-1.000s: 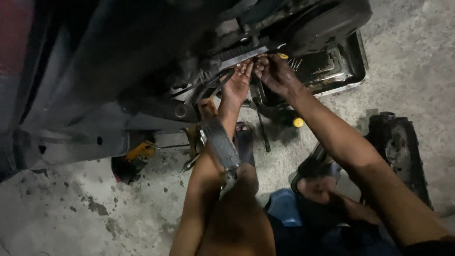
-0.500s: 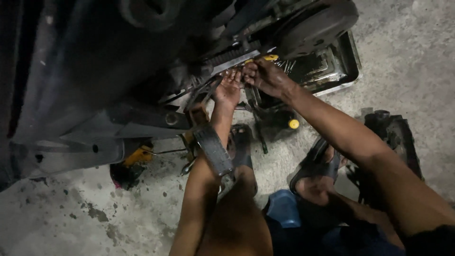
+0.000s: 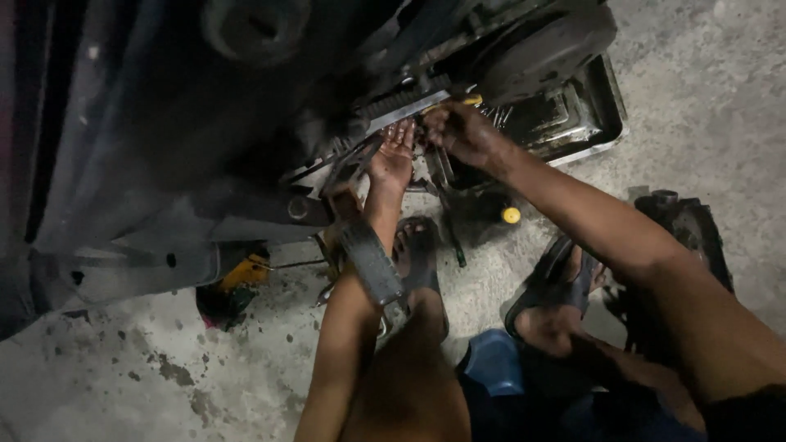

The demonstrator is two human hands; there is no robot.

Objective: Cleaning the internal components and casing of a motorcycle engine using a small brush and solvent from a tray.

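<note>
The dark machine (image 3: 205, 123) looms over the floor (image 3: 164, 385), close above both arms; a slip could bark knuckles on its metal. The oil tray (image 3: 606, 106) sits behind at the floor's far right. Right hand (image 3: 458, 131) is clenched on a yellow-handled tool (image 3: 471, 100); left hand (image 3: 393, 155) lies released, fingers spread against the underside.
</note>
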